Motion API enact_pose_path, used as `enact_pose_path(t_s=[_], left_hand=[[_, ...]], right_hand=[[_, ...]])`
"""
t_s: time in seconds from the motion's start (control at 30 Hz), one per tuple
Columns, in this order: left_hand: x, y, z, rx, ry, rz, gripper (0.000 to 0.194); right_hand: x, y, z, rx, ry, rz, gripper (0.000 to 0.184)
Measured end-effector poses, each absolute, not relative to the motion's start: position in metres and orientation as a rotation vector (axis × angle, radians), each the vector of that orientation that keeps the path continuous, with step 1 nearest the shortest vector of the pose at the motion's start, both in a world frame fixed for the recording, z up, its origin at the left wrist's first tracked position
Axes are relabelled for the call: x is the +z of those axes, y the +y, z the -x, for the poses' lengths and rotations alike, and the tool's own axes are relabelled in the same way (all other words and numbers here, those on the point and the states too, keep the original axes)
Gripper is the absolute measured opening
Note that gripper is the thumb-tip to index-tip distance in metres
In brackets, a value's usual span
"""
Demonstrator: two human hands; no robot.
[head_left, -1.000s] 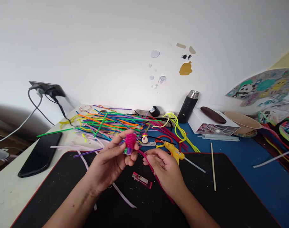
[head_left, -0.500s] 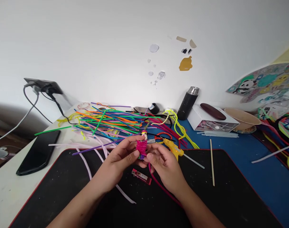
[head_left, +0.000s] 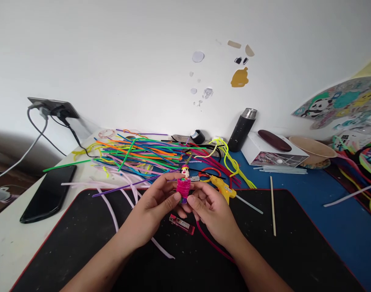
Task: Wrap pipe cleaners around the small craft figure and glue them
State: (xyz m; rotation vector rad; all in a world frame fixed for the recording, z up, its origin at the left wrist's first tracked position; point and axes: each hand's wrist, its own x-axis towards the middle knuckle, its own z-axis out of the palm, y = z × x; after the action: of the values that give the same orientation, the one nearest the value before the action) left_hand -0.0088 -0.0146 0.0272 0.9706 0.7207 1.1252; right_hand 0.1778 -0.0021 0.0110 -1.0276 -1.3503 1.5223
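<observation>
Between both hands, above the black mat (head_left: 149,267), is a small figurine (head_left: 183,189) with a white head and a body wound in magenta pipe cleaner. Bits of green and purple show at its lower end. My left hand (head_left: 156,202) grips it from the left, thumb on the front. From the other side my right hand (head_left: 211,209) pinches its lower right edge. A magenta pipe cleaner (head_left: 212,243) trails from near my right hand down across the mat. Below the figurine lies a red lighter (head_left: 182,224). The fingertips behind the figurine are partly hidden.
Behind the hands lies a pile of coloured pipe cleaners (head_left: 143,156). A yellow glue gun (head_left: 222,188) with a glue stick is beside my right hand, a wooden stick (head_left: 273,207) further right. A phone (head_left: 50,194) lies left; a black flask (head_left: 242,129) and white box (head_left: 272,152) stand behind.
The figurine has tilted slightly, so its head and the top of its magenta body show more. Both hands keep their hold, and the view has shifted a little.
</observation>
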Motion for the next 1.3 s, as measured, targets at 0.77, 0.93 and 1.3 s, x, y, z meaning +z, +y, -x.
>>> enact_pose_path(t_s=[0.77, 0.93, 1.3], left_hand=[[0.0251, -0.0114, 0.0110, 1.036, 0.659, -0.821, 0.031], [0.0249, -0.0133, 0.0114, 1.045, 0.657, -0.830, 0.027], [0.0254, -0.0142, 0.0132, 1.005, 0.646, -0.793, 0.029]], right_hand=[[0.0112, -0.0038, -0.1792, 1.523, -1.374, 1.004, 0.046], [0.0142, -0.0025, -0.1793, 1.658, -1.336, 0.884, 0.047], [0.0083, 0.0007, -0.1840, 1.700, -1.219, 0.942, 0.045]])
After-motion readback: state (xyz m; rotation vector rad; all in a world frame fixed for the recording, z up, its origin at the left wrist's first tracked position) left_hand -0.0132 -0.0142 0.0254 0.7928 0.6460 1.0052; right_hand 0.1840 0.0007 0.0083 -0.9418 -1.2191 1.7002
